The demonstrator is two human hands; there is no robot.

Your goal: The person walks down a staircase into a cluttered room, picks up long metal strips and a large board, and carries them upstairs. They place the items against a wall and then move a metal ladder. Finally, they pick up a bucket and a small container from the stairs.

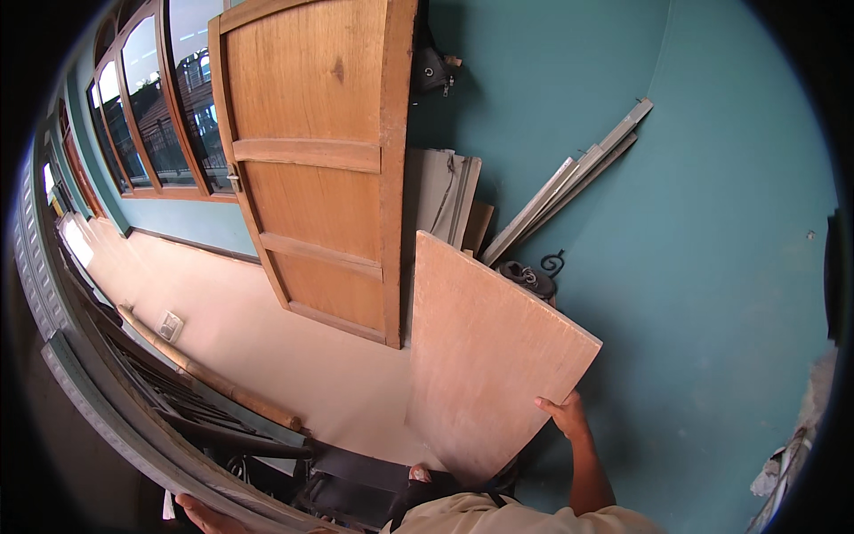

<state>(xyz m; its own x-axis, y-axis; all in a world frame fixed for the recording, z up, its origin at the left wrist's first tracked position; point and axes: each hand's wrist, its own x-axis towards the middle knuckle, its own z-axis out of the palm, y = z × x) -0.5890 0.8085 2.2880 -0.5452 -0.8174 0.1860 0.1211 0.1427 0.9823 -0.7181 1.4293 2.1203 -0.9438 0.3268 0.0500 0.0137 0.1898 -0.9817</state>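
while both hands grip it, right hand [567,415] and left hand [418,473], the plywood sheet [485,351] tilts upward-left.

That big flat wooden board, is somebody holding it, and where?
Yes. The right hand grips the large flat light-brown plywood board by its right edge, near the lower corner. The left hand rests on a grey metal rail.

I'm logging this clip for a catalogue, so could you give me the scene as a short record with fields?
setting: room with teal wall and pale floor
right hand: grips the edge of a plywood board
left hand: rests on a grey metal frame at the lower left
board position: tilted, held off the wall
behind board: open wooden door
by the wall: leaning metal strips, a dark shoe
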